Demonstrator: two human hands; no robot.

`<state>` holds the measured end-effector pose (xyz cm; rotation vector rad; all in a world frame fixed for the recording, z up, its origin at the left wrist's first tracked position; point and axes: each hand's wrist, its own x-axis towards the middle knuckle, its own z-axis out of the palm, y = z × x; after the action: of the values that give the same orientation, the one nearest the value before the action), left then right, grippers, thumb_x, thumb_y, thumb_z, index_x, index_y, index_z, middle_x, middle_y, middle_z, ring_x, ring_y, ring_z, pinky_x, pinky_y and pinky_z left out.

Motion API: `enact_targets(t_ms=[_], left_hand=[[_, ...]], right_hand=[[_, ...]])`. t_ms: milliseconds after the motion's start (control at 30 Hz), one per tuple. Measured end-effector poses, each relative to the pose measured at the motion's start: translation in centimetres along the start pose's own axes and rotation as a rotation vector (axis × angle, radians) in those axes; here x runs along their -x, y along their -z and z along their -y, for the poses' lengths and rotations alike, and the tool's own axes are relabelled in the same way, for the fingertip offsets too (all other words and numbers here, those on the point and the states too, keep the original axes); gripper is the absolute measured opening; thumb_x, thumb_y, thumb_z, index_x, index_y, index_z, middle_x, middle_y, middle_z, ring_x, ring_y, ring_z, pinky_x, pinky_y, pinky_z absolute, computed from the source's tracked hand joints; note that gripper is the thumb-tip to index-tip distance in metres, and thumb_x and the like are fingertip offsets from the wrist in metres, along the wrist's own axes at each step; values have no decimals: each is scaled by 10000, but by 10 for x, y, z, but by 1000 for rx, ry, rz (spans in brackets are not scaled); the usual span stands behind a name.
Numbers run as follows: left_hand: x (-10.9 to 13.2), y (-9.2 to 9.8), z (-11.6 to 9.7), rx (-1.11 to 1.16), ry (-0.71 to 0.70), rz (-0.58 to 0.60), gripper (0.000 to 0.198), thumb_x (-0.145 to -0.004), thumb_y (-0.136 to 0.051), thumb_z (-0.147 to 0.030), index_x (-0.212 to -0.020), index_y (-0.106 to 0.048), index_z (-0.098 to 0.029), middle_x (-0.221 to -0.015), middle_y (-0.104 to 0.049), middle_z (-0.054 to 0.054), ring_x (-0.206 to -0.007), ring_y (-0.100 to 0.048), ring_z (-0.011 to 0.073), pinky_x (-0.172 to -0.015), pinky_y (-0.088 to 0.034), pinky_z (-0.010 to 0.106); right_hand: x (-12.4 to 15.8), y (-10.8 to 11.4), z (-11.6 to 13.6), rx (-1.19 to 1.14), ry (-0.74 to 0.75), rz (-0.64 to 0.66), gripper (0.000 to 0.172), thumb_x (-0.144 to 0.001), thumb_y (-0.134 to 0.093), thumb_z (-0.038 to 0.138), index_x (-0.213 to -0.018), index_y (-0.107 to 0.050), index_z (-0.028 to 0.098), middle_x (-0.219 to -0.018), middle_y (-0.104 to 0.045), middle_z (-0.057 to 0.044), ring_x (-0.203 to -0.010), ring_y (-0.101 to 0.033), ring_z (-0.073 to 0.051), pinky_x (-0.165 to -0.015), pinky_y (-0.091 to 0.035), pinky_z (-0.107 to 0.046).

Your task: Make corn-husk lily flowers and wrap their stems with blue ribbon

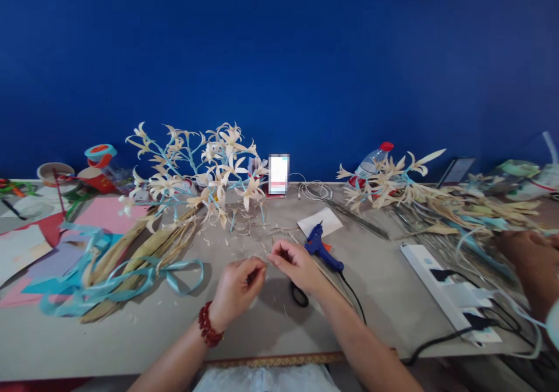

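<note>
My left hand (240, 287), with a red beaded bracelet (210, 325) at the wrist, is closed in a pinch above the middle of the table. Close beside it, fingertips nearly meeting, my right hand (297, 264) is pinched too. Whatever sits between the fingers is too small to make out. Just right of my right hand lies a blue glue gun (321, 246), partly over a white paper sheet (332, 220). A black loop (299, 294), perhaps a scissors handle, shows under my right wrist. Small pale scraps (225, 243) are scattered around.
Cream husk-like flowers on blue stems (196, 165) stand back left, above dried husks tied with blue ribbon (144, 275). More flowers (393, 176) lie back right. A power strip (449, 293) with cables is at right, near another person's hand (528, 258). A phone (278, 175) stands by the wall.
</note>
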<state>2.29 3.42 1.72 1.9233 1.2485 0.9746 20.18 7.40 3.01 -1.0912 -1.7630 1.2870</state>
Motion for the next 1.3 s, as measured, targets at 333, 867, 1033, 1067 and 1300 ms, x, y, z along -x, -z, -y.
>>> enact_targets(t_ms=[333, 867, 1033, 1067, 1300], left_hand=[[-3, -10, 17, -7, 32, -13, 140, -865, -480, -169, -762, -573, -185, -599, -570, -26, -523, -524, 104, -546, -394, 198], [-4, -23, 40, 127, 143, 28, 132, -865, -471, -193, -760, -551, -183, -602, -574, -29, -467, -529, 92, -472, -379, 182], [-4, -27, 45, 109, 142, 29, 136, -868, -468, -207, -764, -551, -183, -603, -570, -29, -469, -530, 91, -470, -383, 178], [-4, -27, 45, 105, 140, 28, 135, -866, -467, -202, -759, -548, -183, -598, -568, -31, -461, -526, 89, -464, -378, 176], [-6, -27, 46, 40, 115, 14, 142, -862, -466, -188, -745, -545, -187, -591, -560, -28, -485, -519, 97, -492, -377, 183]], right_hand=[[-8, -6, -23, -42, -38, -5, 335, -859, -574, 492, -729, -487, 196, -612, -403, 57, -538, -360, -91, -481, -283, -200], [-15, -14, -53, -123, -69, -27, 368, -834, -586, 530, -701, -462, 210, -554, -391, 69, -487, -351, -92, -463, -276, -214], [-17, -16, -57, -131, -69, -34, 381, -828, -580, 548, -693, -460, 212, -539, -381, 73, -471, -346, -92, -456, -275, -216], [-17, -16, -57, -130, -67, -37, 378, -828, -581, 545, -693, -459, 213, -536, -380, 74, -469, -345, -92, -454, -273, -216], [-17, -17, -61, -115, -64, -40, 342, -840, -580, 502, -701, -457, 216, -534, -384, 75, -458, -340, -92, -444, -264, -217]])
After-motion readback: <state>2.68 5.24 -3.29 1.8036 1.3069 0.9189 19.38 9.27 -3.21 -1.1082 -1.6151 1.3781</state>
